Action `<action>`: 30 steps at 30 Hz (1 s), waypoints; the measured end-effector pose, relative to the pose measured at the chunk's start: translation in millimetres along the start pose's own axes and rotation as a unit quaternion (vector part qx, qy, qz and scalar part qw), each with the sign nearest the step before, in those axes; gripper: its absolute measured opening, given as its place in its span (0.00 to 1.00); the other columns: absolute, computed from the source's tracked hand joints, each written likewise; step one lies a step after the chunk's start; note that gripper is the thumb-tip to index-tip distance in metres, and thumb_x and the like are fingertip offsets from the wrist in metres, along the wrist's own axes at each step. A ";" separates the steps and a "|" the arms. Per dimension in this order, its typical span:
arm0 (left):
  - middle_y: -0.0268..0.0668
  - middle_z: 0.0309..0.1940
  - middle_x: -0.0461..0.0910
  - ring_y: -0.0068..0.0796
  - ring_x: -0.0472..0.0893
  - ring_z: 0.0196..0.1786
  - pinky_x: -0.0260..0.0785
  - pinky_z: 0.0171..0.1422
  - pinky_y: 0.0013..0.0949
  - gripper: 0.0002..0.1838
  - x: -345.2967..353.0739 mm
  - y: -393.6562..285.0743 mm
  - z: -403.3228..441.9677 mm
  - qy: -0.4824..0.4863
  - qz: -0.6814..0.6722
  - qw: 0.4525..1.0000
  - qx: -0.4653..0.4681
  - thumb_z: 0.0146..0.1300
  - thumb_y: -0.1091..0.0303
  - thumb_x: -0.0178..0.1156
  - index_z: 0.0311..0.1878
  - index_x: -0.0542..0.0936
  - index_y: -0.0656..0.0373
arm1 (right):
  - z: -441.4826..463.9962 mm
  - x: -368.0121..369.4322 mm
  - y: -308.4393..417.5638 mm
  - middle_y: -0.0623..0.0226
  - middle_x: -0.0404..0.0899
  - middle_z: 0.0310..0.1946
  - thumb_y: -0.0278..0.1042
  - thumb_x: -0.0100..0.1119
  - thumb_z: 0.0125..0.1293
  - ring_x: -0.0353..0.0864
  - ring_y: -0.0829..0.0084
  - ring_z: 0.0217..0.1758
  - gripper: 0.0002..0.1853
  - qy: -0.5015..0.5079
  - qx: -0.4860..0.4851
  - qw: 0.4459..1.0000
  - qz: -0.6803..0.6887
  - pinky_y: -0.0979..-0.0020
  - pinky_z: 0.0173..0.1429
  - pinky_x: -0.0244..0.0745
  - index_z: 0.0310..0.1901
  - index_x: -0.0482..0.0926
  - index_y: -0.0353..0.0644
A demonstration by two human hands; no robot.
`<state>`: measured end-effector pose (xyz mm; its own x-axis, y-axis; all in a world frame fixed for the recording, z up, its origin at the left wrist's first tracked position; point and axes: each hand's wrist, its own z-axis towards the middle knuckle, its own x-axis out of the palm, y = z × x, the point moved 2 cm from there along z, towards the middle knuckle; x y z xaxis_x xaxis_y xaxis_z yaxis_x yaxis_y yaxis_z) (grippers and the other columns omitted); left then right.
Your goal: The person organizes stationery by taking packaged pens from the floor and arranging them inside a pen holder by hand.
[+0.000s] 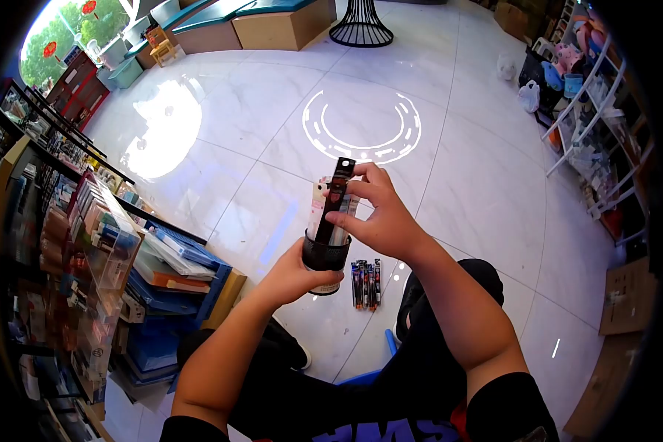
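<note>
Squarely in front of the person, a black cup point(324, 258) with a paler base sits in the left grip point(295, 276), which is closed around its lower part, the thumb lying across the near side. The cup is held off the floor point(486, 155), its mouth upward, above the rim of which stand several pale packets point(318, 206).

Over that mouth, a long, slim black packet point(337, 199) is pinched in the right grip point(383, 221). The thumb presses its middle from the right, while the bent fingers meet its upper part. Its holed top end pokes out above the fingers and leans slightly to the right; its lower end reaches down to the cup's rim, though whether it has passed inside cannot be told. The packet therefore lies just left of the right grip and directly above the left one.

On the floor, below and to the right of the cup, lies a row of slim dark packets point(366, 284), side by side, near the person's shoe point(405, 309) and touched by neither grip.
</note>
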<state>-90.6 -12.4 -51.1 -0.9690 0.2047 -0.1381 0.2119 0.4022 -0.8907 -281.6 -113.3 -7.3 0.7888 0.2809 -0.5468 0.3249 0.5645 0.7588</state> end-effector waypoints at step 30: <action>0.38 0.51 0.87 0.31 0.85 0.55 0.76 0.64 0.38 0.34 -27.9 -2.5 -2.8 -0.075 -0.122 0.990 -0.012 0.52 0.66 0.83 0.62 0.79 0.62 | 14.0 -8.9 -41.8 0.69 0.89 0.39 0.37 0.65 0.78 0.82 0.80 0.40 0.12 0.017 0.224 0.916 0.333 0.72 0.49 0.78 0.54 0.83 0.39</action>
<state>-63.8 -16.6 -43.8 -0.9992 -0.0358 0.0155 -0.0298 0.4452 -0.8950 -294.8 -150.2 -29.2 0.8755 0.4758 0.0845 -0.0343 -0.1133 0.9930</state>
